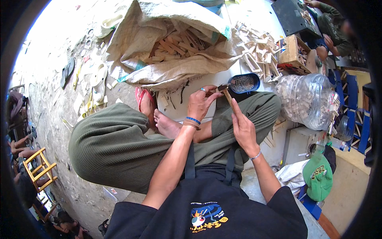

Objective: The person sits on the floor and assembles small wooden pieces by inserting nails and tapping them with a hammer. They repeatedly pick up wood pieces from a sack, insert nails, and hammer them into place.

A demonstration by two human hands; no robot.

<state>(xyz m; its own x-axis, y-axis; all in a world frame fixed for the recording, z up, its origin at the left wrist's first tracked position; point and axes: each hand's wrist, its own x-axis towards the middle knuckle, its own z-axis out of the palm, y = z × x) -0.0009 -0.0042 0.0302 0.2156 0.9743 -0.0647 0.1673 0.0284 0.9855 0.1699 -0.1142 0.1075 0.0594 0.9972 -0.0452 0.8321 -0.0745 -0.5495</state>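
My right hand (243, 129) is closed around a small hammer (228, 96) with a wooden handle and a dark head, its index finger stretched along the handle. The hammer's head is right beside the fingertips of my left hand (199, 105). Thumb and fingers of the left hand are pinched together, and whatever lies between them is too small to make out. Just beyond the hammer is a blue container (258, 84) of thin metal nails. Both hands are above my crossed legs.
A woven sack (135, 51) full of wood pieces (179, 46) gapes ahead. Right of it lie a wood pile (258, 49), a wooden box (293, 51) and a clear plastic jug (304, 99) of small pieces. A co-worker (334, 30) sits far right; a green cap (318, 177) lies nearer.
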